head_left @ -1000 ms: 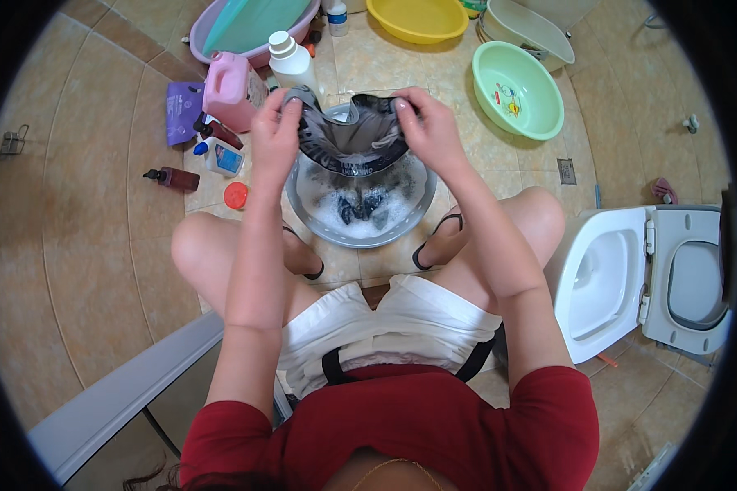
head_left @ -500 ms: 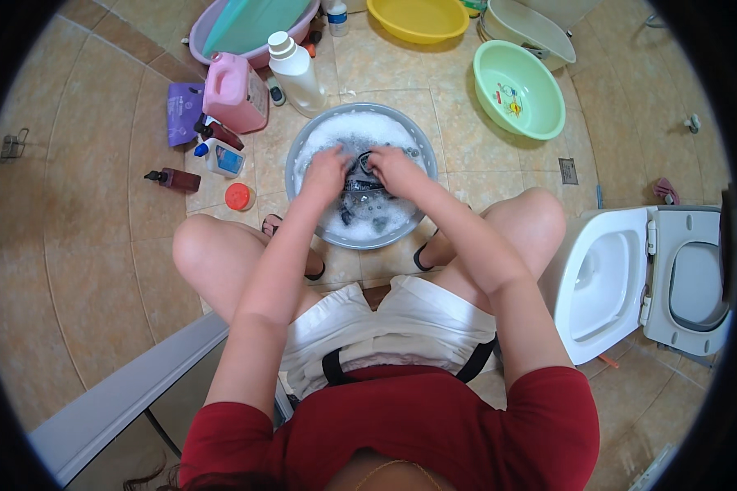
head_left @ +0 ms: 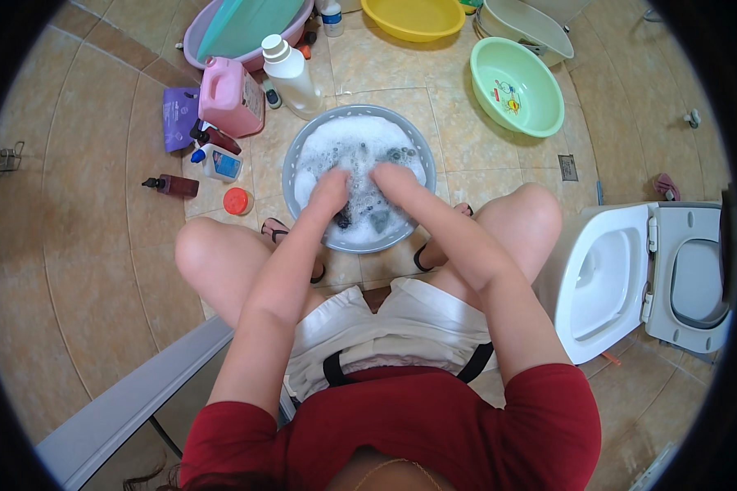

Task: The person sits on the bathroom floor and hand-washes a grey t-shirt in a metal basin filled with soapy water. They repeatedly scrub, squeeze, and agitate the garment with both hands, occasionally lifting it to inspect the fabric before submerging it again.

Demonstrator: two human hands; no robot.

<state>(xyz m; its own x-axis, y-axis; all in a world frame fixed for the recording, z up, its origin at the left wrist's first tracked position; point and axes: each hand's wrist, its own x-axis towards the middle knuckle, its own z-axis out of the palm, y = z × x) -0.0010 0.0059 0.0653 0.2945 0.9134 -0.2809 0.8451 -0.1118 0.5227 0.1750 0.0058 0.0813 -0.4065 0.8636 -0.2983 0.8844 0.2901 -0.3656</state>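
A round grey basin [head_left: 287,179] full of white suds [head_left: 359,132] stands on the floor between my feet. My left hand [head_left: 331,189] is curled and dips into the foam left of the basin's middle. Opposite it, my right hand [head_left: 394,182] is likewise curled, knuckles up, its fingertips sunk in the suds. Both hands appear closed on a dark cloth that is mostly under the foamy water. Small parts of dark cloth [head_left: 343,219] show below my left hand, and a greyish patch [head_left: 379,219] shows nearer the basin's front.
To the left stand a white bottle [head_left: 293,80], a pink jug [head_left: 231,96], a purple packet [head_left: 180,119], a blue-capped bottle [head_left: 218,162], a dark red pump bottle [head_left: 170,186] and a red-lidded jar [head_left: 237,201]. A green basin [head_left: 517,87] lies far right; a toilet [head_left: 602,282] stands nearby.
Both hands have moved down and slightly nearer to me, into the suds. The dark cloth that showed between them has gone under the foam.
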